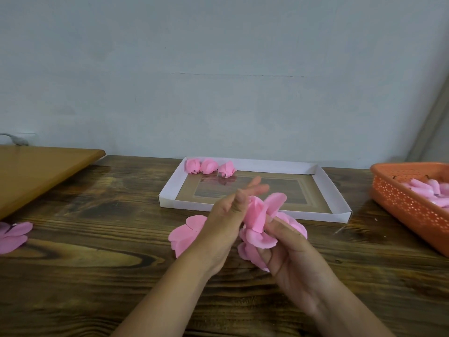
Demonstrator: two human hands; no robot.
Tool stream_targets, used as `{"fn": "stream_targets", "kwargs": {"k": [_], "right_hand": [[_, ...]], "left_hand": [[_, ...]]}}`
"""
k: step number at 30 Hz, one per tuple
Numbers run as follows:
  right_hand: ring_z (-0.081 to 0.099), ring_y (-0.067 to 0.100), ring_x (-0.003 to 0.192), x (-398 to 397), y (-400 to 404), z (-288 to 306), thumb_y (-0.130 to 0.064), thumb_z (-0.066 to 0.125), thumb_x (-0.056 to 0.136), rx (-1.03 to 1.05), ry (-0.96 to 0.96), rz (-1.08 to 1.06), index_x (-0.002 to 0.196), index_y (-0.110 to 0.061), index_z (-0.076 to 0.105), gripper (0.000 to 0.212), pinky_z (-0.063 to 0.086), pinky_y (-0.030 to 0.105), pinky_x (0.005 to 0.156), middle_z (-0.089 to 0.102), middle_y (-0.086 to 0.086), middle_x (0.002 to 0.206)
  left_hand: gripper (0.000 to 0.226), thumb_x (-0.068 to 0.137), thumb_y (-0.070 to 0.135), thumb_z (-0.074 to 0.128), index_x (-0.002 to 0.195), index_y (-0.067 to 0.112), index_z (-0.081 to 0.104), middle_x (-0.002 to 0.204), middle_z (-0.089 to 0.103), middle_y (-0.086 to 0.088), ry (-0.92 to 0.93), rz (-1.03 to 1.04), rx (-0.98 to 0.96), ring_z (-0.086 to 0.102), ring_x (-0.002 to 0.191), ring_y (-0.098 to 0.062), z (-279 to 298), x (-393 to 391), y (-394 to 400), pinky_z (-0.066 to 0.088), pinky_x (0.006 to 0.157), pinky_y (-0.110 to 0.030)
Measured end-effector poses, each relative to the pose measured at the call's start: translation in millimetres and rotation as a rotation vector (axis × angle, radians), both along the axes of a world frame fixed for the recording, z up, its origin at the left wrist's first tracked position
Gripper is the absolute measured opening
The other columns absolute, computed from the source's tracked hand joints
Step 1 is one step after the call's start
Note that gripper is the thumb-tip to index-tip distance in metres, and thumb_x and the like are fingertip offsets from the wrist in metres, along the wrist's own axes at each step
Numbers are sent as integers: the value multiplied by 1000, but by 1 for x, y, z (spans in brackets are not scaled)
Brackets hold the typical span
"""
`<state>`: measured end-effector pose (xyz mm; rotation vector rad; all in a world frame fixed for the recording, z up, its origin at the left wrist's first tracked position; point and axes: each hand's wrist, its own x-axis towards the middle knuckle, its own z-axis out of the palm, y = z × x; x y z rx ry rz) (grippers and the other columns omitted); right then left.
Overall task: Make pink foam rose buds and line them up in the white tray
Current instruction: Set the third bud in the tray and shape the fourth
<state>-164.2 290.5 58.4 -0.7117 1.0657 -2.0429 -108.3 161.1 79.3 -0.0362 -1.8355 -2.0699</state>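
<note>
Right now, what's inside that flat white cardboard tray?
Three pink foam rose buds sit in a row along the far left corner of the white tray. The hands hide part of its near edge.

A dark wooden surface (97,276) carries a white tray (332,190) at the far middle, an orange basket (408,205) at the right edge, a lighter board (36,171) at far left, and pink petal pieces at left (13,235) and near centre (185,233).

Single head-worn view looks forward and down, close over the table (97,276)
</note>
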Motion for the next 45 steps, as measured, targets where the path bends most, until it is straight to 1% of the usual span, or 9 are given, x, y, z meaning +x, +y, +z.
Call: {"fn": "stream_targets", "kwargs": {"k": [4, 7, 11, 15, 21, 25, 32, 38, 45], "right_hand": [[36, 37, 65, -6, 2, 4, -33, 65, 96, 32, -26, -57, 116, -3, 66, 36, 28, 51, 68, 43, 23, 91], [66, 38, 82, -10, 7, 6, -24, 69, 91, 5, -155, -82, 112, -2, 71, 31, 59, 49, 74, 63, 26, 96], [68, 30, 80, -12, 11, 9, -27, 64, 92, 47, -174, -75, 110, -5, 73, 31, 57, 56, 80, 66, 22, 93], [66, 28, 75, -11, 10, 9, -27, 61, 93, 66, -176, -92, 114, -3, 72, 34, 60, 39, 66, 65, 23, 90], [69, 26, 76, -9, 7, 9, -23, 61, 93, 40, -192, -110, 109, -4, 76, 29, 59, 34, 63, 68, 21, 97], [73, 24, 75, -9, 7, 10, -13, 67, 85, -4, -279, -118, 104, 6, 73, 28, 60, 29, 59, 71, 24, 96], [75, 14, 82, -5, 7, 12, -16, 71, 75, -40, -314, -118, 92, -2, 80, 23, 60, 21, 67, 76, 16, 94], [74, 9, 80, -3, 5, 15, -14, 77, 66, -34, -331, -98, 86, -4, 81, 23, 59, 18, 68, 76, 13, 94], [73, 11, 77, -2, 4, 13, -13, 68, 84, -13, -383, -72, 95, -3, 80, 19, 59, 19, 68, 74, 13, 98]], "left_hand": [[88, 62, 99, 46, 129, 45, 64, 137, 59, 30, 32, 119, -148, 52, 127, 11, 4, -1, -7, 37, 106, -31], [82, 72, 83, 63, 140, 37, 55, 143, 59, 17, 126, 70, -214, 52, 136, -4, 3, 1, -8, 45, 107, -25], [99, 55, 65, 90, 141, 57, 42, 151, 48, 22, 101, -5, -403, 41, 145, -6, -7, 1, -10, 35, 117, -38], [90, 64, 52, 92, 140, 58, 44, 146, 50, 30, 91, 140, -544, 45, 139, 2, -15, -1, -7, 43, 110, -37], [39, 72, 40, 88, 100, 44, 62, 146, 51, 26, 218, 222, -556, 49, 137, -4, -14, -4, -5, 41, 109, -32], [15, 70, 43, 86, 75, 40, 72, 137, 57, 27, 252, 247, -526, 52, 132, 1, -11, -4, -4, 40, 98, -6], [13, 74, 43, 83, 71, 40, 70, 131, 65, 21, 252, 275, -376, 61, 125, -3, -13, -8, -4, 50, 94, -16], [13, 78, 37, 82, 74, 34, 70, 105, 75, 6, 264, 272, -283, 71, 107, -20, -16, -11, 0, 58, 85, -45], [20, 78, 22, 85, 79, 36, 71, 88, 75, 11, 210, 311, -207, 71, 93, -6, -14, -10, -2, 54, 75, -20]]}}
